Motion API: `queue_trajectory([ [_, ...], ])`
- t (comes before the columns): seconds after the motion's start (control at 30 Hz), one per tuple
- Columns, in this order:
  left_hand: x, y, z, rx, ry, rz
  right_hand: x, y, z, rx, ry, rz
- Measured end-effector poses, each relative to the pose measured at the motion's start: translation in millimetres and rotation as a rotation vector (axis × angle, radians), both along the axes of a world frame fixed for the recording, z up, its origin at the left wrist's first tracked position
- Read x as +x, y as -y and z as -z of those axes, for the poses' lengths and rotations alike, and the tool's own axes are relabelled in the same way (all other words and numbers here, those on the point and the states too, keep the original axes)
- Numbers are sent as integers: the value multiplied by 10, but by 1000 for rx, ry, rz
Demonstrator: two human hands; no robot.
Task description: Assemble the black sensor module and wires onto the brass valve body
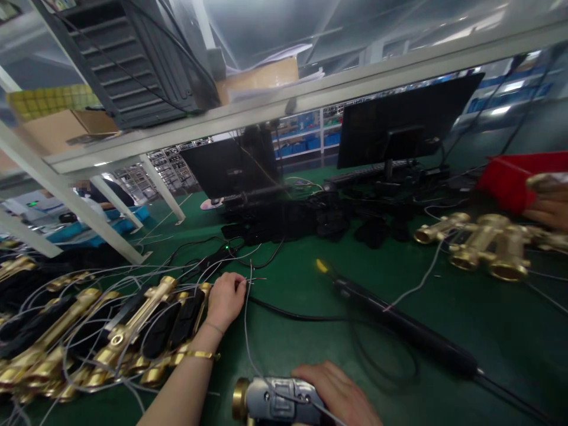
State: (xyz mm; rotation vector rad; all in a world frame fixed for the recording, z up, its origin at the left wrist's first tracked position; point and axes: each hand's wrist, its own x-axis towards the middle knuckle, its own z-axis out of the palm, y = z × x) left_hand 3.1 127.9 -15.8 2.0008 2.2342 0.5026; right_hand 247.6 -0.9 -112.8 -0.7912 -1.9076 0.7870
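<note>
My left hand [225, 299] is closed, its thumb and finger pinching the end of a thin grey cable [247, 322] above the green bench. At the bottom centre my right hand [339, 393] is wrapped round the right side of a metal valve body [281, 397] with a brass end at its left. The grey cable runs down from my left hand across this body. To the right lies a black cylindrical tool [403, 325] with a yellow tip. Several brass fittings [137, 325] with black parts and loose grey cables lie left of my left hand.
More brass fittings [486, 245] sit at the right, below a red bin [515, 177] with another person's hand [550, 204] beside it. Two monitors [406, 121] stand at the back under a metal shelf [284, 109]. Black cables and dark items lie before them. Another person is at far left.
</note>
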Motion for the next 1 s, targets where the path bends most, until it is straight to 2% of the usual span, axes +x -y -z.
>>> queue_trajectory([
  [0.07, 23, 222, -108, 70, 49, 73, 4, -16, -23, 32, 4, 10],
  [0.2, 167, 661, -249, 173, 99, 242, 67, 2, -243, -146, 112, -73],
  [0.3, 345, 830, -239, 296, 76, 341, 90, 34, -357, -192, 69, -69],
  [0.47, 570, 1060, -202, 381, -21, 504, 75, 65, -370, -155, 46, -34],
  [0.6, 643, 1295, -233, 453, -167, 696, 82, 70, -409, -206, 61, -38],
  [0.7, 674, 1381, -266, 469, -227, 827, 80, 77, -446, -235, 80, -37],
  [0.83, 701, 1376, -289, 490, -218, 870, 70, 83, -464, -236, 79, -41],
  [1.0, 693, 1333, -308, 494, -342, 926, 68, 78, -460, -260, 105, -39],
])
